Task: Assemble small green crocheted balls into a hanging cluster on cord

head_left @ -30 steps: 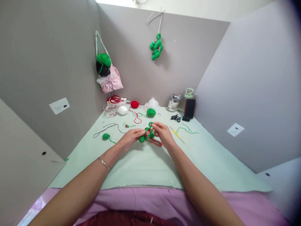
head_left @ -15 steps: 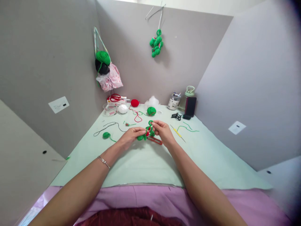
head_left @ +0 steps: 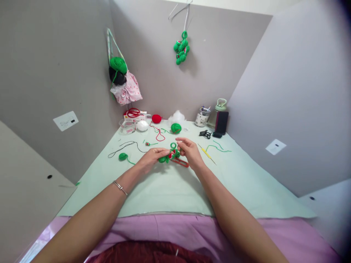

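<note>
My left hand (head_left: 153,156) is closed, thumb and fingers pinching a small green crochet piece (head_left: 163,159) with red and white parts, held low over the table. A round green crochet ring (head_left: 173,145) stands up from its top. Beside the ring is my right hand (head_left: 188,150), its fingers bent and drawn together close to the thumb. Whatever lies between those fingertips is too small to make out. Under the piece rests a long orange-red slotted object (head_left: 181,163).
Farther back are a green yarn ball (head_left: 176,128), red yarn (head_left: 156,118), white stuffing (head_left: 177,117), red-handled scissors (head_left: 134,113) and a plastic tub (head_left: 127,127). A yellow crochet hook (head_left: 206,153) lies right; a small green ball (head_left: 123,156) lies left. Green crochet pieces (head_left: 182,47) hang on the wall.
My right fingertips have come off the green ring, which now shows whole and apart from them. The left hand keeps its pinch on the crochet piece. The view has shifted slightly.
</note>
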Action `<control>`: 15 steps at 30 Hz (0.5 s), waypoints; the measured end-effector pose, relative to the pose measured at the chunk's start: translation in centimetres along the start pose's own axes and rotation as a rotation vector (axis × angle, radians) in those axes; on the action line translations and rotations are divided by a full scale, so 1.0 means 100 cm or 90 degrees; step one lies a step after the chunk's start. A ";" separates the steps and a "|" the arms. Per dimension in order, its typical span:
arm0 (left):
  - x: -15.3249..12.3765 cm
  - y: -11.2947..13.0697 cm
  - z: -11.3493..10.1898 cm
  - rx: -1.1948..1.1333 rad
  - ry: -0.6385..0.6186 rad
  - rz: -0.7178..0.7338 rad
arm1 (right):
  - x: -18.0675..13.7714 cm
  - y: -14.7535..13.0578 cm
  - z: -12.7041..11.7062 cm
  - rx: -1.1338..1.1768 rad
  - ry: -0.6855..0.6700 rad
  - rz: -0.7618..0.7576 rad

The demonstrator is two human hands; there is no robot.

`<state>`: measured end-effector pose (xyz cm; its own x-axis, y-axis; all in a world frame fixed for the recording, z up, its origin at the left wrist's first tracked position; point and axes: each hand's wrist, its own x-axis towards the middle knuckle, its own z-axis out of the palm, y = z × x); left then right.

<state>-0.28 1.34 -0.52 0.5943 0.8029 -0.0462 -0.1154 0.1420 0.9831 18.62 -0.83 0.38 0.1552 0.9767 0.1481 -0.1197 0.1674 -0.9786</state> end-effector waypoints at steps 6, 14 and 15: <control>-0.002 0.005 0.002 -0.004 0.017 -0.009 | 0.000 -0.006 -0.004 0.015 0.063 -0.017; 0.001 -0.003 -0.004 0.007 0.020 0.023 | -0.009 -0.014 0.004 -0.006 -0.019 -0.029; 0.002 -0.004 -0.004 0.006 0.020 0.026 | -0.011 -0.015 0.005 -0.011 -0.034 -0.029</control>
<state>-0.46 1.67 -1.02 0.5639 0.8258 -0.0115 -0.1308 0.1031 0.9860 18.12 -2.04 1.76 0.1072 0.9741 0.1992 -0.0963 0.2096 -0.9730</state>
